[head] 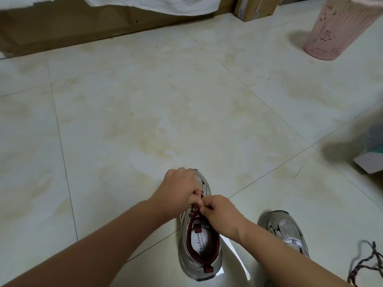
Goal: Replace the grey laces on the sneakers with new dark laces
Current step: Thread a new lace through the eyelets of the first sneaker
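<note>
Both forearms reach down to the near sneaker (200, 235), set heel-toward-camera so its eyelets face up. Left hand (180, 186) and right hand (221, 212) each pinch the dark lace (194, 209) over the tongue, likely to thread or snug it. Second sneaker (287, 230) waits just right; a loose cord (366, 259) lies beyond it on the tile floor (165, 110)

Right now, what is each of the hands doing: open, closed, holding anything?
Left hand: fingers curled, pinching the dark lace over the sneaker.
Right hand: fingers curled, pinching the same lace.
</note>
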